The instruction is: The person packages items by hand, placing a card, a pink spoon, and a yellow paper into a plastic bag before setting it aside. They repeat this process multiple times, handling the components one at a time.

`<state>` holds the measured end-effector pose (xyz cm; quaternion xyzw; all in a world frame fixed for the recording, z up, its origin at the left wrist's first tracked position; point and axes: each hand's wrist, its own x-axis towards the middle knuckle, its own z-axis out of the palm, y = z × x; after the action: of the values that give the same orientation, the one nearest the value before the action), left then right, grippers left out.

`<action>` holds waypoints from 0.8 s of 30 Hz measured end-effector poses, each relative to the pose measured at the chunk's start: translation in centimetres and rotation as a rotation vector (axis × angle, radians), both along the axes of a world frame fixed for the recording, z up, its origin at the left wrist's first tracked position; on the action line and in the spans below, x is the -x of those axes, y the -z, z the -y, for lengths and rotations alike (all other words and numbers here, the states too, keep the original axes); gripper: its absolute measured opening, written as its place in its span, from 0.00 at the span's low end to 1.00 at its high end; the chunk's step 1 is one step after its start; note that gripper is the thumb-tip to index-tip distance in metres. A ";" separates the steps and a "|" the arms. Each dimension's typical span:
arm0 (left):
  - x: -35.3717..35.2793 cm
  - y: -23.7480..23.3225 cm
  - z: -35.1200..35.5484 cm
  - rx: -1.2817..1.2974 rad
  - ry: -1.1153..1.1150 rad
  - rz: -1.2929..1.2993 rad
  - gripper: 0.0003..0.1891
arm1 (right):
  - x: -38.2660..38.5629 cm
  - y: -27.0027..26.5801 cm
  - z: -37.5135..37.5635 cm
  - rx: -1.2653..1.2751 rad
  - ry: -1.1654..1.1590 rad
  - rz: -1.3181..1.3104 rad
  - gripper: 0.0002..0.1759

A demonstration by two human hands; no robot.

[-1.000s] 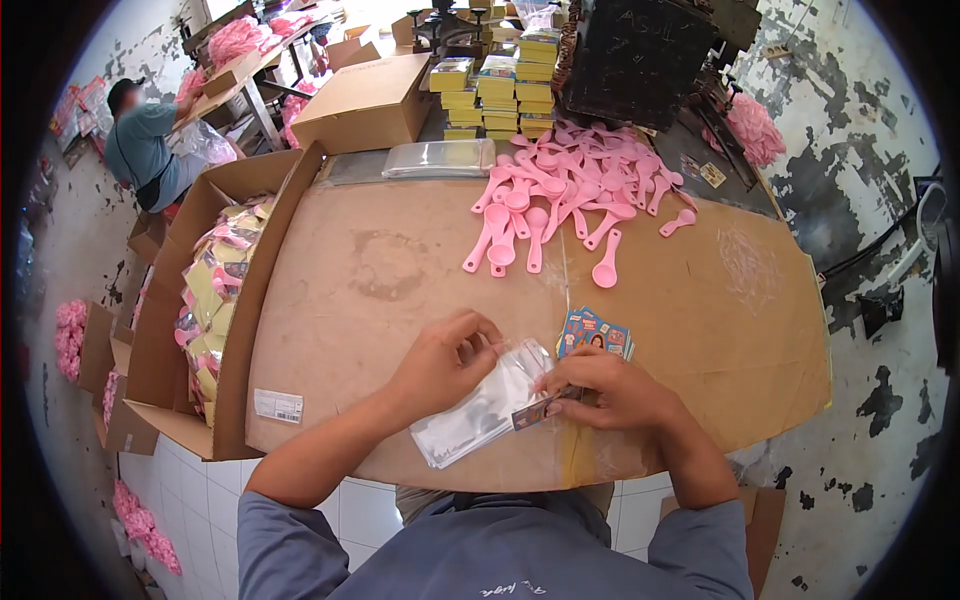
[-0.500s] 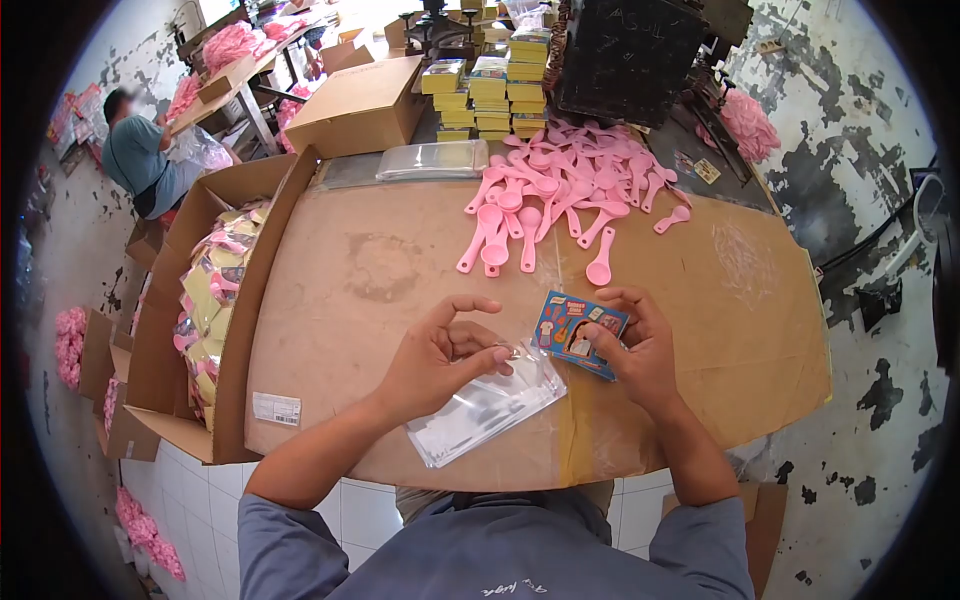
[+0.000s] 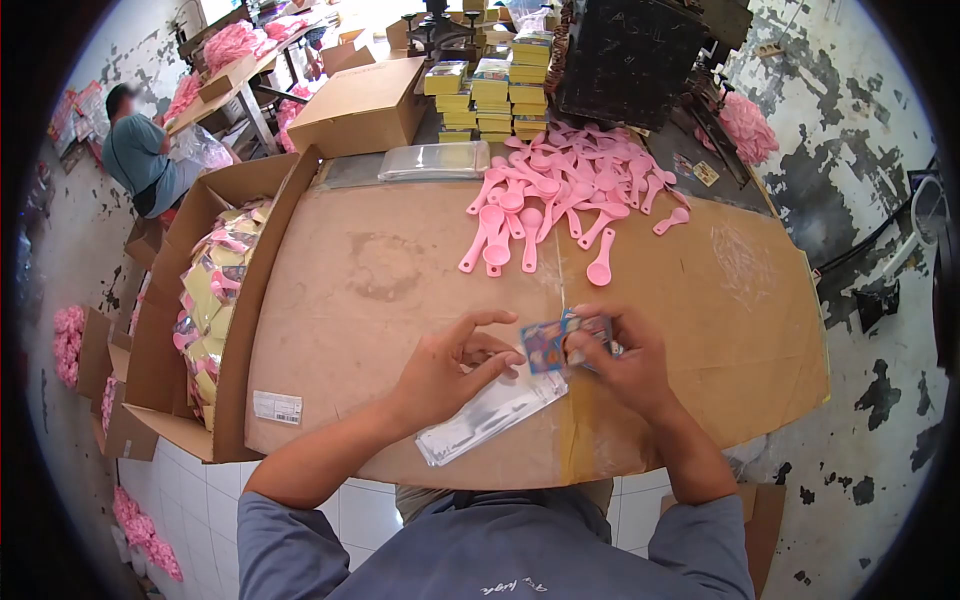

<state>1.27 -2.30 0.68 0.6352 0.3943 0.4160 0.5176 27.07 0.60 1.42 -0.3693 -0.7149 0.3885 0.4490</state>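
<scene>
A small stack of blue printed cards (image 3: 545, 346) is in my right hand (image 3: 625, 358), with the thumb pressed on top. One card sticks out to the left of the others, blurred by motion. My left hand (image 3: 455, 368) is just left of the cards, its index finger and thumb apart in a curved shape. I see nothing clearly held in it; its lower fingers are partly hidden. Below the hands, clear plastic bags (image 3: 490, 418) lie in a flat pile on the cardboard-covered table (image 3: 340, 330).
Pink plastic spoons (image 3: 598, 262) lie heaped at the back of the table, beside stacked yellow-edged cards (image 3: 492, 90). More clear bags (image 3: 435, 160) lie near a closed carton (image 3: 358, 105). An open carton (image 3: 285, 250) of filled packets stands left. A person (image 3: 140, 150) sits further back.
My right hand has moved slightly left and down, and one card now juts leftward from the stack. My left index finger has lowered a little. The clear bags have shifted slightly.
</scene>
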 end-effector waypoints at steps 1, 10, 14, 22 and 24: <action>0.0 0.1 -0.1 0.032 -0.018 0.067 0.24 | 0.0 0.2 -0.2 0.043 0.030 -0.142 0.15; 0.1 0.1 -0.1 0.013 -0.041 0.094 0.25 | -0.6 0.3 -0.6 -0.190 -0.162 0.091 0.22; 0.0 -0.6 0.4 -0.050 0.047 -0.141 0.27 | 0.4 0.3 -0.1 -0.181 -0.227 0.186 0.26; -0.2 -1.1 0.6 0.036 0.123 -0.131 0.28 | 1.0 1.1 0.8 0.201 -0.066 -0.170 0.22; -0.2 -0.9 0.6 0.091 0.109 -0.061 0.28 | 0.8 0.9 0.7 0.126 -0.140 -0.072 0.18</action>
<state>1.47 -2.87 1.55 0.6438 0.3934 0.3492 0.5557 26.25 -0.13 0.49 -0.3319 -0.6963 0.4762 0.4221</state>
